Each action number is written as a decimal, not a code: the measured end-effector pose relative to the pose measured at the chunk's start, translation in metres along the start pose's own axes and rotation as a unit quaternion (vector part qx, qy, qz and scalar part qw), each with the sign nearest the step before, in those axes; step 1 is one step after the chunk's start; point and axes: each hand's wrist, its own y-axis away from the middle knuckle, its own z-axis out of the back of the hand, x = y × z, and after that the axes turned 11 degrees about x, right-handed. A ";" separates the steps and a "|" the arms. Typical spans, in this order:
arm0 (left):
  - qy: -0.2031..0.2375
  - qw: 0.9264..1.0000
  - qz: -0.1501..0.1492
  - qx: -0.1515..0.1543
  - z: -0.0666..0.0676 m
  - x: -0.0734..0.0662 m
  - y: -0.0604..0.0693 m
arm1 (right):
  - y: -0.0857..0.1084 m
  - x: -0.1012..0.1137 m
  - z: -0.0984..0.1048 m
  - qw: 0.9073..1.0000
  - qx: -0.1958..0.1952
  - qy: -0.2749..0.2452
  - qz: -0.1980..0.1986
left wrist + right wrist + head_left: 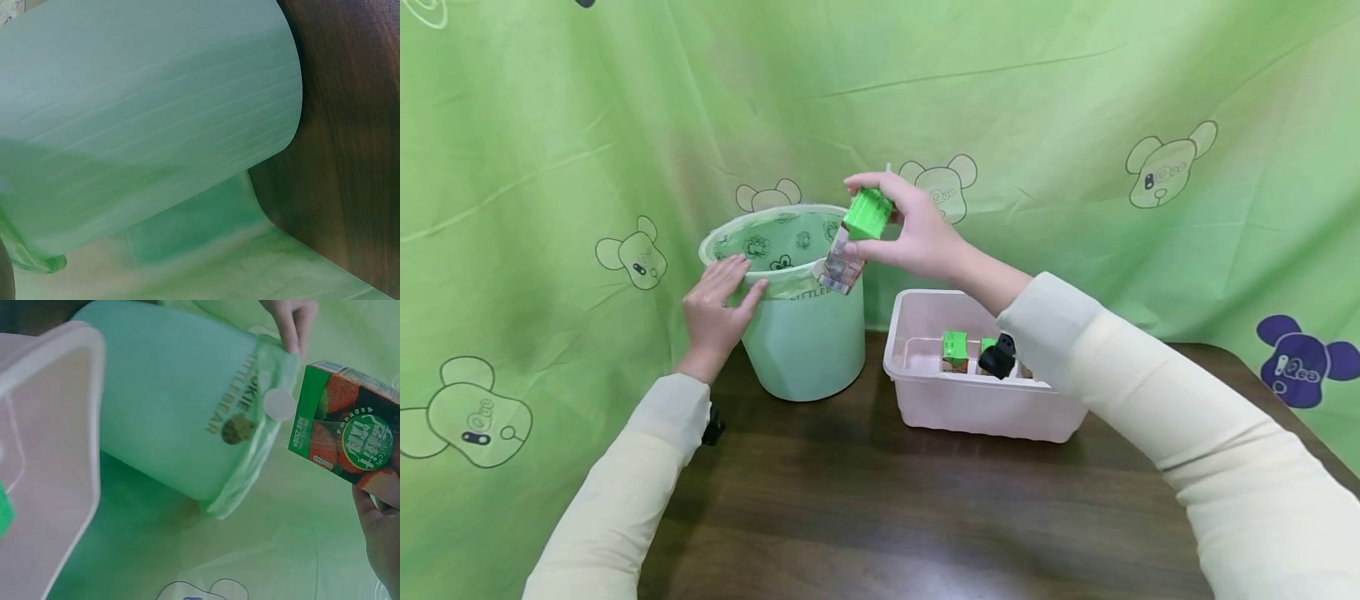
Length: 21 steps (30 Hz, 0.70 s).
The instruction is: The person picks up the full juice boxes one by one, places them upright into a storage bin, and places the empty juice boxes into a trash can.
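My right hand (917,229) grips a juice carton (867,215) with a bright green end, thumb on one side and fingers on the other. It holds the carton tilted, above the right part of the bin's rim. In the right wrist view the carton (350,422) shows red fruit pictures and a round green label. My left hand (715,304) holds the near left rim of a pale green bin (808,350), fingers over the inner side and thumb outside. A patterned green liner (790,237) lines the bin and folds over its rim.
Right of the bin stands a pale pink tub (985,412) with several green-topped cartons (955,346) inside, partly hidden by my right wrist's black camera (997,357). Both containers stand on a dark wooden table (910,500). A green printed cloth (1037,100) hangs behind.
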 end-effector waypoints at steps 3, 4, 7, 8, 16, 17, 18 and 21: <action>0.002 1.000 -0.001 0.000 -0.001 0.000 0.000 | -0.012 -0.001 0.002 1.000 -0.026 -0.014 -0.010; 0.002 1.000 -0.001 0.000 -0.001 0.000 0.000 | -0.016 -0.002 0.002 0.999 -0.034 -0.021 -0.015; 0.001 1.000 -0.002 0.000 -0.002 0.001 0.000 | -0.028 -0.005 0.002 0.998 -0.049 -0.027 -0.037; 0.001 1.000 -0.002 0.000 -0.003 0.002 -0.001 | -0.031 -0.007 0.002 0.997 -0.052 -0.030 -0.046; 0.004 1.000 -0.002 -0.004 -0.004 0.002 -0.001 | -0.059 -0.020 -0.007 0.992 -0.061 0.001 -0.110; 0.004 1.000 -0.002 -0.006 -0.004 0.002 0.000 | -0.062 -0.022 -0.009 0.991 -0.061 0.003 -0.115; 0.005 1.000 -0.001 -0.008 -0.004 0.003 0.000 | -0.064 -0.024 -0.011 0.991 -0.060 0.008 -0.121; 0.006 1.000 0.001 -0.011 -0.005 0.003 0.000 | -0.072 -0.031 -0.018 0.989 -0.055 0.023 -0.134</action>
